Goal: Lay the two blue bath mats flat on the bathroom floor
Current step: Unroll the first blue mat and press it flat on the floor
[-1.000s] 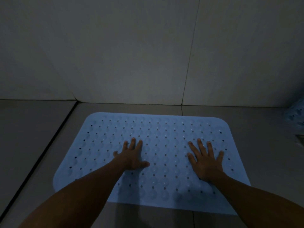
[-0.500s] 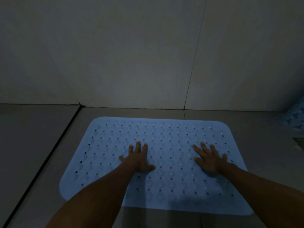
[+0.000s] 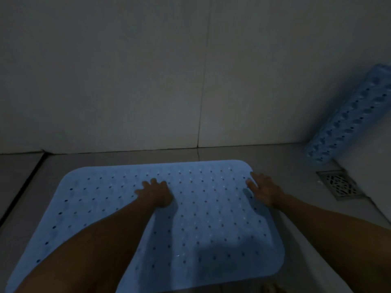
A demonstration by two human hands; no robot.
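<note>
One of the two is down. The first blue bath mat (image 3: 211, 218) lies spread flat on the bathroom floor (image 3: 285, 161), filling the lower centre of the frame, its far edge running near the foot of the tiled wall (image 3: 127, 81). I see no curl or lifted corner on it, though the near edge is partly hidden behind the person's forearms.

The left hand (image 3: 155, 192) rests palm-down on the mat a little left of centre, fingers apart and extended, holding nothing. The right hand (image 3: 263, 190) lies at the mat's upper right corner, fingers straight and spread, touching the edge rather than gripping it (the light is dim, so I can't say how hard it presses).

The second mat (image 3: 349, 117) is the half of the job left: it is rolled into a tube and leans at a slant against the wall at the right edge of the frame, well apart from both hands, just above the floor drain (image 3: 339, 183). It has yet to be fetched, unrolled and laid.

Against half a second ago, the right hand has slid outward from the mat's inner right area to its far right corner, the left has stayed close to its spot, and the view has swung rightward, bringing the roll and drain into full sight.
</note>
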